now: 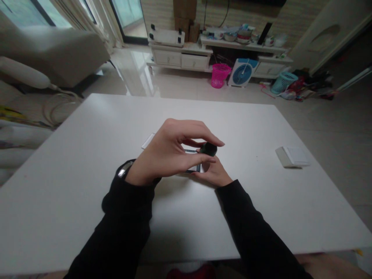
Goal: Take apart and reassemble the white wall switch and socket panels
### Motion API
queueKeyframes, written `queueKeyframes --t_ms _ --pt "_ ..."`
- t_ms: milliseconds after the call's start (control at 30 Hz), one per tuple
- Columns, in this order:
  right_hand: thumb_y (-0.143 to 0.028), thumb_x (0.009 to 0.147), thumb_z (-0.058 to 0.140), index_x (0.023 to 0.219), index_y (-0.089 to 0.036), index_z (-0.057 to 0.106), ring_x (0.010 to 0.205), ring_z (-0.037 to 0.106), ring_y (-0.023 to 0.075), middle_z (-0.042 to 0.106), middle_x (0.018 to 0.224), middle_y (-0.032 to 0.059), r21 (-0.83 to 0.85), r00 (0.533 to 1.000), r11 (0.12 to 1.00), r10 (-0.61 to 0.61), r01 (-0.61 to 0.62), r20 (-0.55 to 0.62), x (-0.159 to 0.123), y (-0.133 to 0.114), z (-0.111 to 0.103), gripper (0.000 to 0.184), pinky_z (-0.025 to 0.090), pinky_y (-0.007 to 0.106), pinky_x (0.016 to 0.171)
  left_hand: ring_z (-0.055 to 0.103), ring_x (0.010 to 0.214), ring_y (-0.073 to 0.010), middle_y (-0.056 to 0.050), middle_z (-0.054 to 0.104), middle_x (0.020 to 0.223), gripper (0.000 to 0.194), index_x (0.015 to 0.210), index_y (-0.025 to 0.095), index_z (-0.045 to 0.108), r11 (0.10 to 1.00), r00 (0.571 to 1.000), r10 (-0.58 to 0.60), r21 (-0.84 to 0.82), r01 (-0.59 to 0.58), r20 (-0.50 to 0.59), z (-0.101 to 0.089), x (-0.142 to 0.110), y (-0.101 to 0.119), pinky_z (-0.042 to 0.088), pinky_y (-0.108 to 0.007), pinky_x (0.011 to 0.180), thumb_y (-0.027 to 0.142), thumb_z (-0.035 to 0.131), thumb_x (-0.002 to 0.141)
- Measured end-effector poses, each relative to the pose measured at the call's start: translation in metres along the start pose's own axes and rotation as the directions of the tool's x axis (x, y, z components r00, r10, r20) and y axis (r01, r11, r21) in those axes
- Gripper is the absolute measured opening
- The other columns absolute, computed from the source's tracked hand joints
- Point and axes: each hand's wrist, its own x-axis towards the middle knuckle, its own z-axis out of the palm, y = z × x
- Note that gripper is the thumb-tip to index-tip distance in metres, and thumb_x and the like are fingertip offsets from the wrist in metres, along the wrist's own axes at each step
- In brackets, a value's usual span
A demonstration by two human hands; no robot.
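Observation:
My left hand [171,151] is raised over the middle of the white table [101,217], its thumb and fingers closed around a small black block-like object [209,149]. Below and partly behind it, my right hand [215,173] grips the right side of a flat, dark-framed object with a pale middle [198,168]. The left hand hides most of that framed object, so I cannot tell its kind. A thin white flat piece [148,141] lies on the table just beyond my left wrist, partly covered by the hand.
On the table's right side lies a small white box [293,156]. Beyond the far edge, a pink basket [220,75], a blue-and-white fan [241,73] and a teal basket [284,82] stand on the floor before a low white cabinet [194,61]. A sofa [55,54] is at left.

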Motion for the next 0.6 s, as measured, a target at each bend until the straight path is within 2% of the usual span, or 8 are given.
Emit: queueKeyframes --t_ms 100,200,267,367,533,600 --pt "-0.039 0.075 0.089 0.133 -0.027 0.054 0.12 0.061 0.033 0.058 0.131 0.0118 0.069 0.999 0.998 0.01 -0.007 -0.037 -0.003 0.002 0.001 0.068 0.057 0.054 0.097 0.077 0.089 -0.0183 -0.002 0.08 0.095 0.022 0.095 0.022 0.079 0.999 0.994 -0.012 -0.043 0.007 -0.107 0.0 -0.004 -0.001 0.066 -0.026 0.072 0.011 0.086 0.078" --pt "-0.034 0.072 0.091 0.133 -0.027 0.052 0.12 0.061 0.0324 0.057 0.133 0.0113 0.101 0.999 0.995 0.027 -0.022 -0.047 -0.005 0.008 0.001 0.073 0.057 0.052 0.096 0.077 0.092 -0.02 0.0 0.079 0.097 0.028 0.097 0.025 0.078 0.997 0.96 -0.023 -0.083 -0.001 -0.278 -0.002 -0.006 -0.005 0.068 -0.029 0.073 0.015 0.091 0.075" --pt "-0.03 0.069 0.091 0.132 -0.028 0.053 0.121 0.06 0.0323 0.058 0.131 0.0105 0.077 0.999 0.997 0.024 -0.02 -0.049 -0.007 0.013 0.0 0.074 0.055 0.052 0.099 0.078 0.094 -0.0195 0.003 0.079 0.099 0.036 0.102 0.028 0.077 0.994 0.914 0.03 -0.087 -0.071 -0.405 -0.004 -0.005 -0.011 0.069 -0.029 0.076 0.017 0.093 0.072" --pt "-0.026 0.067 0.09 0.131 -0.029 0.053 0.118 0.06 0.0314 0.059 0.127 0.0089 0.015 0.998 1.0 -0.006 0.007 -0.06 -0.007 0.014 -0.002 0.074 0.052 0.053 0.103 0.078 0.089 -0.017 0.007 0.079 0.096 0.039 0.103 0.027 0.075 0.965 0.814 0.184 -0.055 -0.255 -0.552 -0.007 -0.001 -0.019 0.068 -0.028 0.081 0.023 0.096 0.07" --pt "-0.022 0.066 0.087 0.129 -0.028 0.054 0.116 0.061 0.0303 0.06 0.125 0.0086 -0.049 0.998 0.998 -0.045 0.043 -0.043 -0.005 0.008 -0.004 0.071 0.051 0.051 0.103 0.076 0.092 -0.0152 0.006 0.075 0.092 0.024 0.093 0.025 0.069 0.982 0.69 0.094 -0.047 -0.183 -0.717 -0.005 0.005 -0.023 0.066 -0.031 0.087 0.026 0.089 0.081" --pt "-0.024 0.066 0.087 0.128 -0.026 0.055 0.115 0.061 0.0302 0.061 0.123 0.0088 -0.067 0.999 0.997 -0.043 0.041 -0.023 -0.005 0.007 -0.004 0.07 0.051 0.05 0.101 0.075 0.098 -0.0158 0.006 0.075 0.095 0.026 0.095 0.028 0.066 0.987 0.667 0.088 -0.024 -0.157 -0.74 -0.004 0.006 -0.026 0.064 -0.031 0.09 0.032 0.088 0.082"
